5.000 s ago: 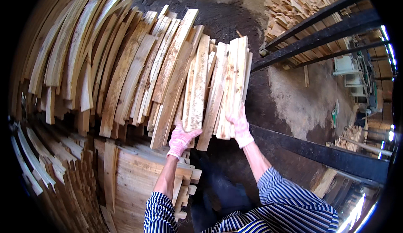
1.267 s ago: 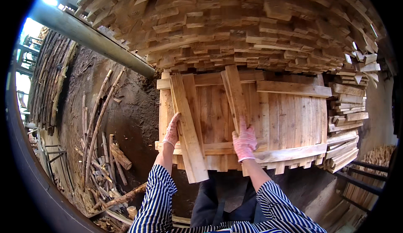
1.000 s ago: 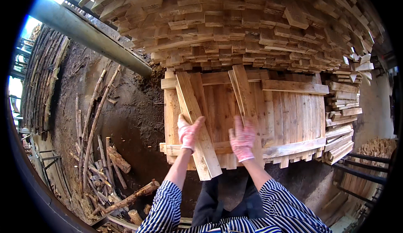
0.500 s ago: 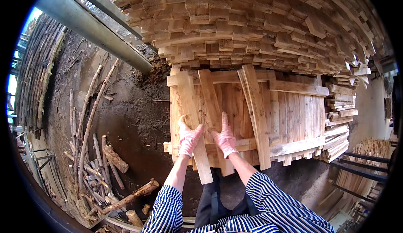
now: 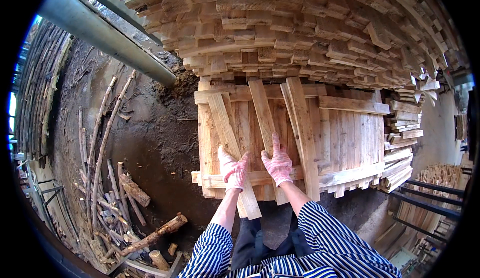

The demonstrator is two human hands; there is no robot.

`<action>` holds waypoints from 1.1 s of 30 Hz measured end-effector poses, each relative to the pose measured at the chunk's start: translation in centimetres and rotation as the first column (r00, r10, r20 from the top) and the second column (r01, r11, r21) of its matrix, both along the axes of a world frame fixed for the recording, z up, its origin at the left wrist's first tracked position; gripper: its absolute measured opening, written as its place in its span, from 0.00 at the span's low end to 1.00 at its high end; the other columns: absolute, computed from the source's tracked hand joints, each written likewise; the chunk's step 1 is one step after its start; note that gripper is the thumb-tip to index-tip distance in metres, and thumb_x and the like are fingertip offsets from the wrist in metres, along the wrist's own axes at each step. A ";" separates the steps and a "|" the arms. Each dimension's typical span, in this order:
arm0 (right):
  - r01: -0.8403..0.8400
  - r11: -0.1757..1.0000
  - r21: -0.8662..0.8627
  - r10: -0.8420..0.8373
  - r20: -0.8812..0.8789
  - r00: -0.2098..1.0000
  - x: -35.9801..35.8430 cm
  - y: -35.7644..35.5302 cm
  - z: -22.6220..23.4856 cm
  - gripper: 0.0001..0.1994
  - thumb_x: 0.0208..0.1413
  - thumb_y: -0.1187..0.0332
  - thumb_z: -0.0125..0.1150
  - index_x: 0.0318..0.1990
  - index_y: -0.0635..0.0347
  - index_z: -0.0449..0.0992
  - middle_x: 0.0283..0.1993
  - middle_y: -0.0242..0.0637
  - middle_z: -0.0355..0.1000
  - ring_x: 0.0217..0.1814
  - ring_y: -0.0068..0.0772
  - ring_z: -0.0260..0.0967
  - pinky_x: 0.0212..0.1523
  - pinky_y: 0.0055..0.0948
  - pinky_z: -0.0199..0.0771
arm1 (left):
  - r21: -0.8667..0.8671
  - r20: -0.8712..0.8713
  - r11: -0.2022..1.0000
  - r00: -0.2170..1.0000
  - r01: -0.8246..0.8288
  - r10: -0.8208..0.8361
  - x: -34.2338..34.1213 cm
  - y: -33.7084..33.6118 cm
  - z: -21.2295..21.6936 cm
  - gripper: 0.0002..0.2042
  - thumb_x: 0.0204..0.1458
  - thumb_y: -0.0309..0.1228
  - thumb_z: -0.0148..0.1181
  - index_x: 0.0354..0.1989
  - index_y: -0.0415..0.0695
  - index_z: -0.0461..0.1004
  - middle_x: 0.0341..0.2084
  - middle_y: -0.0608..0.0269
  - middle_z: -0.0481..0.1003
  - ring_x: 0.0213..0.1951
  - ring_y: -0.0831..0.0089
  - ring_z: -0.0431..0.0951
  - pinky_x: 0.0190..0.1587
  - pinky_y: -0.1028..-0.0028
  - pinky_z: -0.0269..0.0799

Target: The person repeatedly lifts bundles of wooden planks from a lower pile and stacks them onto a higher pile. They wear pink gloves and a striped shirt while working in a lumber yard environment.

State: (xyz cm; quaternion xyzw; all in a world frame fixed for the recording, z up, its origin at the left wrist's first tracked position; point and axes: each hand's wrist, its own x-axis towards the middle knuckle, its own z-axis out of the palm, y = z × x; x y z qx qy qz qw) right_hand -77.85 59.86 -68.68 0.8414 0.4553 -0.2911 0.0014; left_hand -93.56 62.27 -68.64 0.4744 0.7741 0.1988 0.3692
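Note:
My left hand (image 5: 233, 169), in a pink-and-white work glove, is closed round the edges of a narrow wooden plank (image 5: 223, 123). That plank lies slanted, its near end sticking out past the layer of boards below. Just right of it, my right hand (image 5: 278, 163), gloved alike, grips a second slanted plank (image 5: 262, 110) between thumb and fingers. Both planks rest across a flat bed of side-by-side boards (image 5: 350, 138) with crosswise strips at its far and near sides. Two more slanted planks (image 5: 303, 138) lie close together to the right of my right hand.
A high stack of sawn timber (image 5: 280, 33) rises right behind the bed. More cut boards (image 5: 398, 163) are piled at its right end. Logs and branches (image 5: 135, 190) lie on the muddy ground at left, below a thick metal pole (image 5: 115, 38). Dark metal bars (image 5: 432, 200) stand at lower right.
My right hand has shifted its plank to the right, widening the gap to the left one. The left plank has slid slightly nearer in my left hand. The view has moved a little.

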 end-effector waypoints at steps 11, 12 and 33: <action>0.008 1.000 -0.020 -0.009 -0.050 0.999 1.1 0.1 0.5 0.45 0.58 0.42 0.55 0.76 0.27 0.34 0.67 0.53 0.64 0.56 0.51 0.74 0.53 0.43 0.77 | 0.023 0.229 0.999 0.973 -0.032 0.026 -5.6 6.4 4.8 0.33 0.44 0.25 0.67 0.61 0.43 0.62 0.47 0.50 0.77 0.46 0.65 0.78 0.52 0.70 0.74; 0.017 0.999 -0.029 -0.019 -0.070 0.997 0.9 0.2 0.6 0.45 0.58 0.42 0.55 0.76 0.27 0.34 0.68 0.54 0.63 0.57 0.51 0.74 0.53 0.43 0.77 | 0.066 0.267 0.997 0.964 -0.040 0.021 -6.9 7.5 3.9 0.33 0.44 0.26 0.67 0.62 0.44 0.62 0.44 0.50 0.79 0.44 0.65 0.80 0.50 0.69 0.76; 0.036 0.979 0.199 -0.089 0.265 0.960 9.8 -3.2 4.2 0.41 0.54 0.51 0.65 0.74 0.30 0.51 0.69 0.51 0.61 0.65 0.56 0.65 0.61 0.52 0.68 | 0.007 0.218 0.996 0.972 0.085 -0.084 -9.0 11.8 -1.2 0.33 0.44 0.27 0.66 0.61 0.46 0.60 0.41 0.57 0.78 0.37 0.67 0.78 0.39 0.67 0.76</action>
